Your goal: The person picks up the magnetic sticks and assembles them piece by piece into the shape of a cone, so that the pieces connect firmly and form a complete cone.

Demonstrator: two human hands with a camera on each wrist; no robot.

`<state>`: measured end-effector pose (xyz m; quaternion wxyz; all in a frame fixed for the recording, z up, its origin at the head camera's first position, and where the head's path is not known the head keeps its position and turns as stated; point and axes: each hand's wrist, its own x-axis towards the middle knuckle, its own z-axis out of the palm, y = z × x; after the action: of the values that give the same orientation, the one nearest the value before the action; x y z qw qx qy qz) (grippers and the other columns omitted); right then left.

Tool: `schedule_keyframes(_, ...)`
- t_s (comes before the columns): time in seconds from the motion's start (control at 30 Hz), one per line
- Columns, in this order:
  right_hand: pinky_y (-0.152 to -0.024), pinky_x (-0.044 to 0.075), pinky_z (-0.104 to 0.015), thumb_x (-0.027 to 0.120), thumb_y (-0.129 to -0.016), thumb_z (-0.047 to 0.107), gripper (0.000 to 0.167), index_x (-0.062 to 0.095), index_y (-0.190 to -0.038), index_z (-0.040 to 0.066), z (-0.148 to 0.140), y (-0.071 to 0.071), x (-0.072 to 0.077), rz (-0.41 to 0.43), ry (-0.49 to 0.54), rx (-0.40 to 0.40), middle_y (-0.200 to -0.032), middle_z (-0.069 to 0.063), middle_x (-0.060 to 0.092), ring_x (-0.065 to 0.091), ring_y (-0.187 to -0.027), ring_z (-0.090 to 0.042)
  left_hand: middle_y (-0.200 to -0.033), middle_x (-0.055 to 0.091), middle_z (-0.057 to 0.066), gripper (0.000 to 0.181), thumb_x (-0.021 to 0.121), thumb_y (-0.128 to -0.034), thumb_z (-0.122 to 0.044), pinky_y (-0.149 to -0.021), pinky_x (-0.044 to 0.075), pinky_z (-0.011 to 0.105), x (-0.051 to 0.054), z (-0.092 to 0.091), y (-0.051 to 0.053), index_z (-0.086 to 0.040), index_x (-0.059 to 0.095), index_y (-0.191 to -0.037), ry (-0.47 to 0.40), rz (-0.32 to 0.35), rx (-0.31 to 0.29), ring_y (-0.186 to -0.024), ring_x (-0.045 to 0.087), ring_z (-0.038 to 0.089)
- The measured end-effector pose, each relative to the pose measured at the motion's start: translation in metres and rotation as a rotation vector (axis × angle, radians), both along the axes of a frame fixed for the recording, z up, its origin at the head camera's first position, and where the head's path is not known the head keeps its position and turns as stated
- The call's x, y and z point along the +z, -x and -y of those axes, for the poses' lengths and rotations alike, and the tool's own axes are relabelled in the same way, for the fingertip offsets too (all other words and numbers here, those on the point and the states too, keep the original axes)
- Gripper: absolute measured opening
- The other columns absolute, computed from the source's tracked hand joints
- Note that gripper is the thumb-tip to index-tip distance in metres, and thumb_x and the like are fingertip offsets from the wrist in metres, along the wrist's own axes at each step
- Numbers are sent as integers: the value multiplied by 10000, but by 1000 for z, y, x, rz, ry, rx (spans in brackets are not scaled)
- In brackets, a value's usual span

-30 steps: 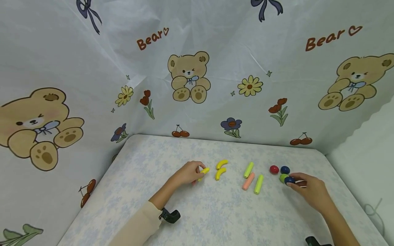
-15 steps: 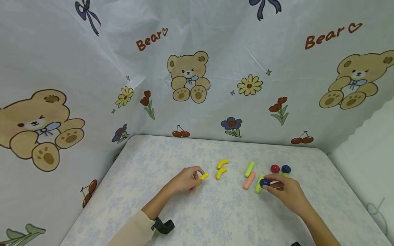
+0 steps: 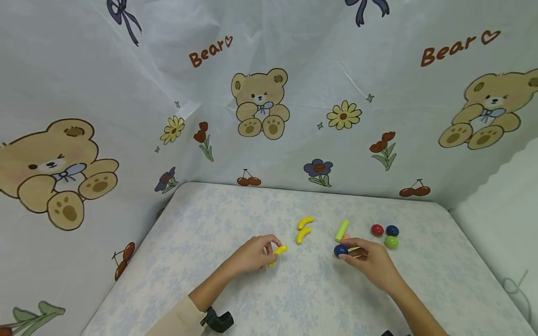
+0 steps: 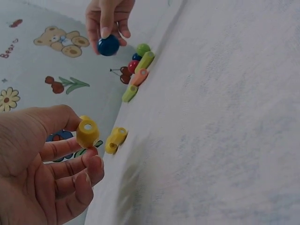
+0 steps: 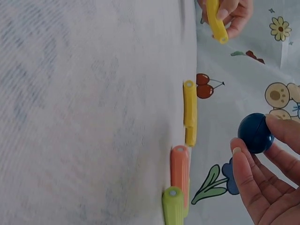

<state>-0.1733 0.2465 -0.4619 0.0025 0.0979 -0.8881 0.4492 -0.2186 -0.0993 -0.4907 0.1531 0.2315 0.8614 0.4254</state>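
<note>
In the head view my left hand (image 3: 254, 253) pinches a yellow curved piece (image 3: 280, 249). The left wrist view shows that piece (image 4: 87, 133) end-on between thumb and fingers, off the table. My right hand (image 3: 372, 264) holds a dark blue ball (image 3: 341, 251) by thumb and fingertips, above the pink and green sticks and partly covering them. The right wrist view shows the ball (image 5: 256, 133) raised, with a pink stick (image 5: 180, 171) and a green stick (image 5: 173, 206) lying nearby. Two yellow curved pieces (image 3: 305, 222) lie between the hands.
A light green stick (image 3: 342, 230) lies behind the right hand. Right of it sit a red ball (image 3: 377, 230), another dark blue ball (image 3: 392, 230) and a green ball (image 3: 392, 242). A bear-printed curtain (image 3: 294, 154) stands along the table's far edge.
My right hand has carried the blue ball left, away from the green ball and over the sticks. My left hand, still pinching the yellow piece, has come slightly nearer the front.
</note>
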Motion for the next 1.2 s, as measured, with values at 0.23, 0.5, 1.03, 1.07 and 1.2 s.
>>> schedule_keyframes(0.23,-738,585,-220,825,-871,189,363,730,-1190,43,23,-1,-5,7,28,28,-1064,-53,732,699,-892,-190,-792,640,-38,263,688,-945,-164,-433,430,242,-2,-2,-6,-200,666,-1204,18,-9,3,-497,580,130)
schedule_keyframes(0.5,-722,588,-226,834,-854,141,337,737,-1162,46,50,1,-8,22,89,58,-1049,-42,745,709,-848,-177,-785,636,-43,259,689,-946,-162,-440,428,238,-9,-6,-9,-207,659,-1199,-12,13,-14,-488,577,138)
schedule_keyframes(1.03,-732,590,-234,814,-878,143,347,715,-1178,-1,69,3,-8,28,177,131,-1110,-113,725,712,-859,-192,-800,643,-66,287,685,-947,-199,-427,419,236,-2,-16,-17,-233,653,-1231,-18,0,-30,-485,584,142)
schedule_keyframes(1.07,-728,590,-234,814,-878,140,342,716,-1173,-2,69,4,-9,27,175,133,-1107,-113,726,711,-855,-193,-799,643,-65,287,684,-947,-195,-426,418,237,-2,-16,-18,-231,653,-1230,-18,1,-30,-485,583,141)
schedule_keyframes(1.2,-719,588,-235,810,-881,132,338,713,-1168,-17,71,4,-15,42,172,142,-1101,-117,728,708,-856,-203,-796,644,-61,289,685,-947,-191,-427,426,236,0,-18,-19,-222,654,-1232,-13,1,-35,-489,583,132)
